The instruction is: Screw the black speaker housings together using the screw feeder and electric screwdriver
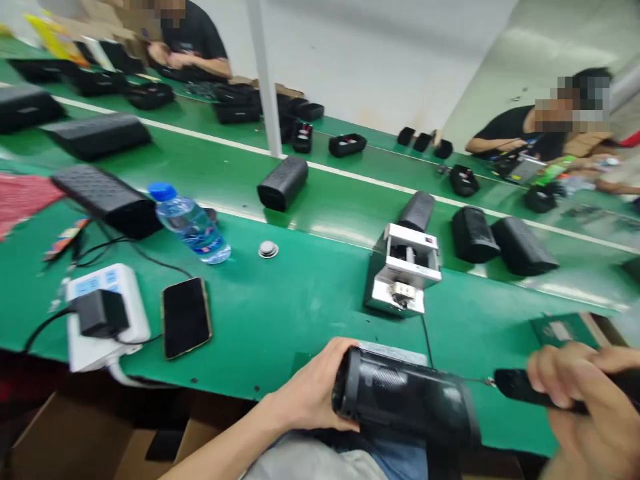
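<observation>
A black cylinder-like speaker (410, 393) with a mesh face lies sideways at the table's front edge, above my lap. My left hand (325, 387) is wrapped around its left end. At the right, my right hand (585, 387) is closed around a black, strap-like piece (515, 385) with a small metal end. A thin line runs from that metal end toward the speaker; blur hides how they join. Beyond the speaker stands a small white-and-black machine (405, 270) with a red switch, which looks like a screw feeder.
A phone (187, 318), a white power strip (107, 313) with an adapter and a water bottle (193, 223) are at the left. A round metal piece (268, 249) lies mid-table. Several black speakers (284, 183) line the green bench (310, 293). Two people sit across it. A green box (565, 330) is at right.
</observation>
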### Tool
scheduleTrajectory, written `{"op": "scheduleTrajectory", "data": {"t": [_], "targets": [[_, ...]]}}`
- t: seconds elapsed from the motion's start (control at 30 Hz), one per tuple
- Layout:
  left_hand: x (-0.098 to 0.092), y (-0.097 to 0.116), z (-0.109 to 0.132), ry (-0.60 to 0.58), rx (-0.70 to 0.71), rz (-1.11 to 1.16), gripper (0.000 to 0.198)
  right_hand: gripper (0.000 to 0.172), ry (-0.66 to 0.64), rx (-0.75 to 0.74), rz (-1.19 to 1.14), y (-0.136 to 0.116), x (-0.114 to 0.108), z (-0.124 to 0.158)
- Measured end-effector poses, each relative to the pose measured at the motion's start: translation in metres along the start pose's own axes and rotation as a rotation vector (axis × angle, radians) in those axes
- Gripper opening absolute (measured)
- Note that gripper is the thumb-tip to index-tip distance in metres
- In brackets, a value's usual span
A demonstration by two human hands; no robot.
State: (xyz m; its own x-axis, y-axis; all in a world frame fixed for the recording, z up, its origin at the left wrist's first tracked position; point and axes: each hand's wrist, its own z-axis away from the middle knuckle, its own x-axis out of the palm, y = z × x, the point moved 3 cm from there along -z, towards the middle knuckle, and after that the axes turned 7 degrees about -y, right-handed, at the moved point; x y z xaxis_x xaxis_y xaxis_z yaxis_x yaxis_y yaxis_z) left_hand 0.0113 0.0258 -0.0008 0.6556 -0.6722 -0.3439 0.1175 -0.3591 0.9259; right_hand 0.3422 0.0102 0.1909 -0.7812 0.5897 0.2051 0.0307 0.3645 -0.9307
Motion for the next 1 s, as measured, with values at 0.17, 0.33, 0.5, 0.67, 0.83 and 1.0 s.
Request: {"op": "scheduleTrajectory", "data": {"t": [0.17,0.33,0.5,0.67,0.83,1.0], "targets": [[-0.005,0.006,0.003,0.0,-0.044,-0.091,0.118,0.022,-0.169,-0.132,0.157,-0.018,0.018,0.004],[-0.005,0.007,0.004,-0.004,-0.007,-0.166,0.114,0.025,-0.235,-0.236,0.181,-0.062,0.027,-0.001],[-0.005,0.008,0.004,-0.014,-0.006,-0.189,0.117,0.019,-0.244,-0.509,-0.083,-0.08,0.081,-0.006],[-0.005,0.009,0.004,-0.009,-0.035,-0.191,0.116,0.026,-0.285,-0.519,-0.082,-0.035,0.134,-0.021],[-0.005,0.011,0.004,-0.032,-0.046,-0.187,0.116,0.036,-0.315,-0.486,0.028,-0.011,0.147,-0.028],[-0.005,0.01,0.004,-0.016,-0.022,-0.193,0.118,0.036,-0.33,-0.41,0.022,0.004,0.147,-0.031]]}}
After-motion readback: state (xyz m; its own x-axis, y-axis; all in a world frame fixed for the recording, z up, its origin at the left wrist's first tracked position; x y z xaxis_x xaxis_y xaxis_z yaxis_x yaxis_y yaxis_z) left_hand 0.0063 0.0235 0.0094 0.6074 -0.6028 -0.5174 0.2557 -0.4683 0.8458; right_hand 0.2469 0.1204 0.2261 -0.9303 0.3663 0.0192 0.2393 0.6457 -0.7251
